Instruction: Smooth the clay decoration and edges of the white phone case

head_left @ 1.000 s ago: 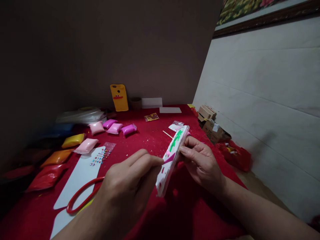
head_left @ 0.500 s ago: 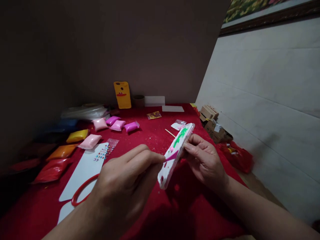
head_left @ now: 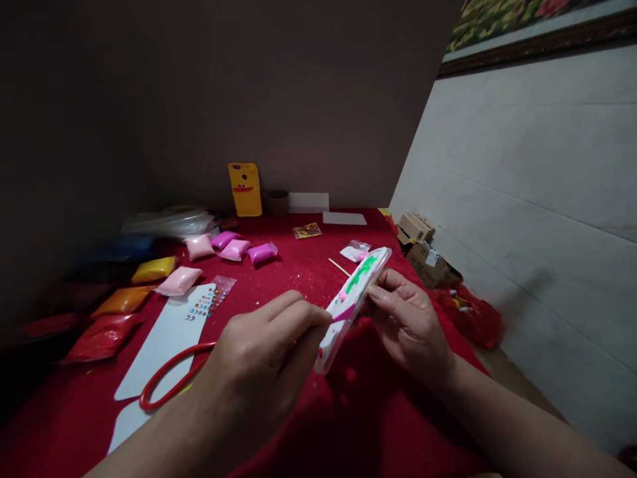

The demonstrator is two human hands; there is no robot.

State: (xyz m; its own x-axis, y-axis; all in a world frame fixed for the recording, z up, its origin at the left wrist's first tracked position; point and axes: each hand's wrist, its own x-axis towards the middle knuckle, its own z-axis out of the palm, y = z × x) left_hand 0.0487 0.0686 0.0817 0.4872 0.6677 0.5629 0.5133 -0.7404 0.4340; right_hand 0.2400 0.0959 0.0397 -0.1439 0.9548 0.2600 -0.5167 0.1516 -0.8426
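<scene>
Over the right half of the red-covered table, inside its right edge, the white case is held raised and tilted, its upper end toward the far right corner and its cut-out end toward the operator. The right hand grips the case by its right long side, thumb on the near side of the rim. The left hand is closed in a pinch on the pink tool, which lies across the lower face of the case; whether its tip bears on the surface cannot be told at this angle. The step appears to be detail work with this tool beside the pink piece, below the green patch. For a clean result, support the case firmly at the rim and leave the decorated face free of fingers. Set the tool at a shallow angle and apply light, even pressure, since the white layer is probably soft and may dent. Steady the left wrist, make short strokes, and direct them clear of the green patch to avoid smearing. Tilt the case toward the eye if the tip is obscured.
</scene>
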